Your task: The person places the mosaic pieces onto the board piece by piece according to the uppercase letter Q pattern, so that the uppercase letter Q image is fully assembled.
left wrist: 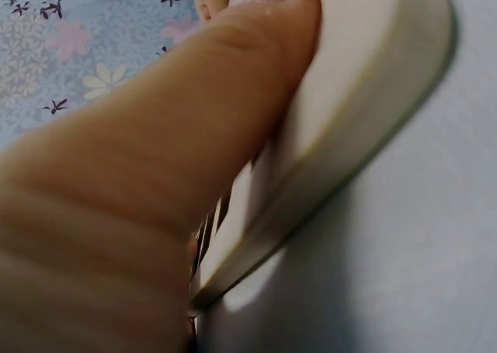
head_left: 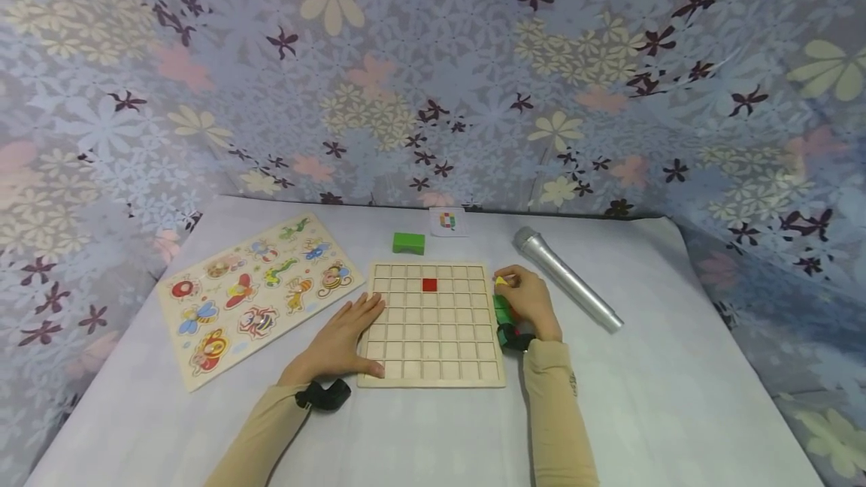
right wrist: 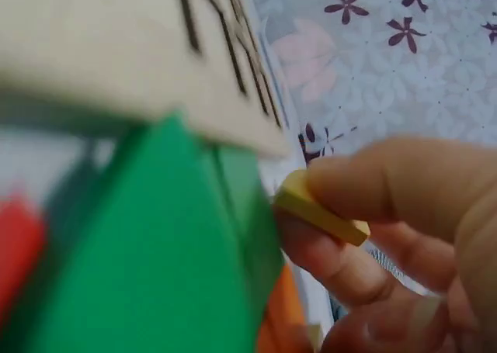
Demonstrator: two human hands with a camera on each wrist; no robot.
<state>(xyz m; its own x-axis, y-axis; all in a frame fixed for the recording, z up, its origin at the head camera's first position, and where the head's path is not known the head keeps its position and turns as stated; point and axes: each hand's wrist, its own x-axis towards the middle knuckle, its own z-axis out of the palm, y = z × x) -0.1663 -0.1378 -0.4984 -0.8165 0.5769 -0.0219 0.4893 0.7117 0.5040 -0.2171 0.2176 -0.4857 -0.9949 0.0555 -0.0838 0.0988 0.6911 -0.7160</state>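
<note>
Leftmost, one puzzle (head_left: 272,295) is being seen; one grid board (head_left: 431,331) bearing one red tile (head_left: 429,285) is being touched by the spread left grip (head_left: 341,340); beyond, one green block (head_left: 409,243), one card (head_left: 460,230). Beside the board, one yellow piece (right wrist: 322,213) is being pinched by the right grip (head_left: 531,299); rightmost, one microphone (head_left: 571,280). The table (head_left: 676,382) is being backed by cloth (head_left: 433,36).

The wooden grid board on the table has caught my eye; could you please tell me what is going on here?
A person's left hand rests on the left side of the wooden grid board, while the right hand pinches a yellow block just off the board's right edge, near a green piece. One red square sits in the grid; the other cells in view are bare. A green block and a small patterned card lie beyond the far edge.
</note>
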